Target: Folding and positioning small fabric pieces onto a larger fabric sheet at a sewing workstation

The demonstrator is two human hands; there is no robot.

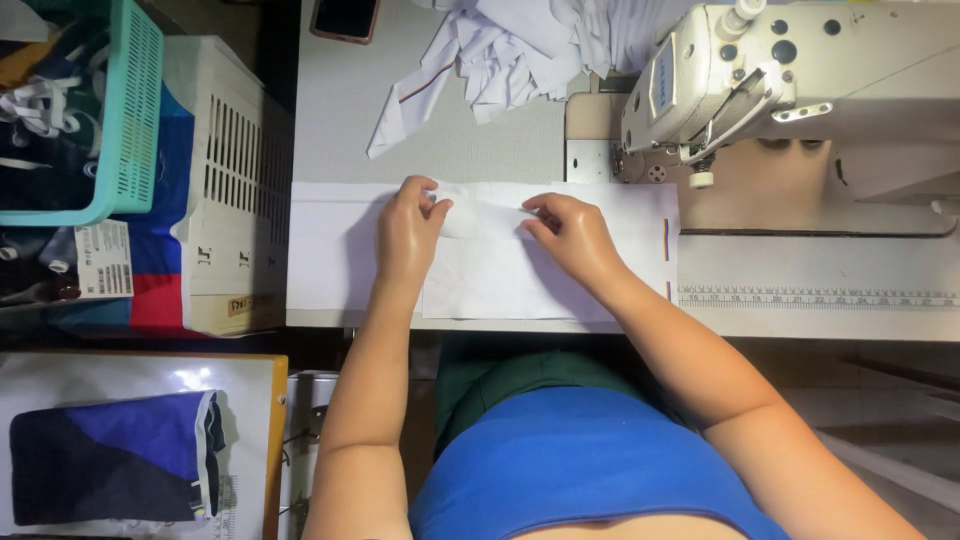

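A flat white fabric piece (pixel 500 280) lies on the sewing table (pixel 340 110) in front of me. My left hand (pixel 408 235) pinches its upper left edge with thumb and fingers. My right hand (pixel 572 232) pinches the upper edge a little to the right, so a narrow folded strip of the cloth is stretched between both hands. A longer white strip (pixel 330 245) lies under it, running to the table's left edge. The sewing machine (pixel 790 70) stands at the back right, its needle area just right of my right hand.
A heap of white fabric pieces (pixel 520 45) lies at the back of the table, a dark phone (pixel 345 18) beside it. Left of the table stand a cream crate (pixel 235 190) and a teal basket (pixel 110 110). A blue and dark garment (pixel 115 455) lies on a board below.
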